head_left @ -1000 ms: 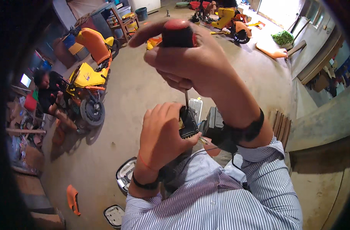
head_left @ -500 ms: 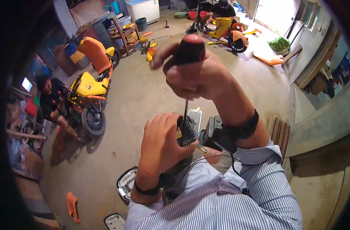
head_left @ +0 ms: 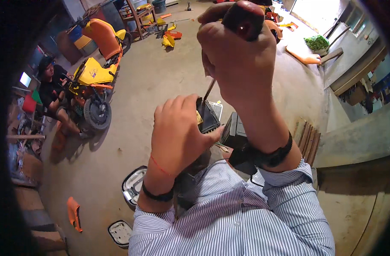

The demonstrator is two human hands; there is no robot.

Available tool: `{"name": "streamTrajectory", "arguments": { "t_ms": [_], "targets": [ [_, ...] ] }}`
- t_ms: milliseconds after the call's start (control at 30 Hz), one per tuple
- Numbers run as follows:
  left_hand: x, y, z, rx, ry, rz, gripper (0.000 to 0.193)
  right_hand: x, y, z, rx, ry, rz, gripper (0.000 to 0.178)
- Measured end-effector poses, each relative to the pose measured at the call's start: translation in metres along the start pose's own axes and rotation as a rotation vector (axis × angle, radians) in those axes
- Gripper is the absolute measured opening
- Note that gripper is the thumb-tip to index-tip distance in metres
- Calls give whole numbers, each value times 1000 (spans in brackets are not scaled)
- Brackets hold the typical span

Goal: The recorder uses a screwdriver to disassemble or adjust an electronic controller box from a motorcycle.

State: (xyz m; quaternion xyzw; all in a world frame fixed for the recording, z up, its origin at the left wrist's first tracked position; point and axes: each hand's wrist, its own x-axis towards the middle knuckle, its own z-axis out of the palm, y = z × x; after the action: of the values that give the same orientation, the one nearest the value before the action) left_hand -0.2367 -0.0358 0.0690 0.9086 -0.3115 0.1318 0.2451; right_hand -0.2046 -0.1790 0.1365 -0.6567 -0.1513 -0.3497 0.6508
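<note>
My right hand (head_left: 242, 70) is closed round the red and black handle of a screwdriver (head_left: 245, 21), held high in front of me. Its metal shaft slants down to a black box-shaped part (head_left: 209, 118) with ribbed edges and a yellowish label. Whether the tip touches a screw there, I cannot make out. My left hand (head_left: 175, 126) grips the black part from the left, thumb along its near edge. Thin pale wires (head_left: 222, 147) show below it. A dark grey box-shaped part (head_left: 235, 128) stands to its right, beside my right forearm.
At the left, a person (head_left: 54, 87) crouches by a yellow and orange scooter (head_left: 96, 72). White-rimmed casings (head_left: 135, 183) and an orange panel (head_left: 74, 213) lie on the floor at lower left. Yellow scraps (head_left: 169, 39) lie farther off. Wooden slats (head_left: 309, 141) lean at right.
My right hand has risen and shifted right with the screwdriver, whose shaft now tilts more. Its fingers wrap the handle more tightly. My left hand still holds the black part. The view has shifted downward.
</note>
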Motion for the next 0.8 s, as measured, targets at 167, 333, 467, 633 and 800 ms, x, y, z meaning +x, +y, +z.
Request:
{"name": "streamTrajectory", "arguments": {
  "t_ms": [167,333,467,633,800],
  "targets": [
    [-6,10,-12,-36,-33,59,63,20,-22,-7,337,-251,326,14],
    [-10,12,-12,-37,-85,17,70,28,-14,-24,624,-708,391,15],
    [-7,0,-13,-34,-65,36,71,29,-5,-21,618,-818,191,19],
    [-4,4,-14,-82,-108,2,66,24,-11,3,343,-527,325,23],
    [-6,0,-11,-86,-96,22,63,10,-5,-6,456,-433,279,21]
  ]
}}
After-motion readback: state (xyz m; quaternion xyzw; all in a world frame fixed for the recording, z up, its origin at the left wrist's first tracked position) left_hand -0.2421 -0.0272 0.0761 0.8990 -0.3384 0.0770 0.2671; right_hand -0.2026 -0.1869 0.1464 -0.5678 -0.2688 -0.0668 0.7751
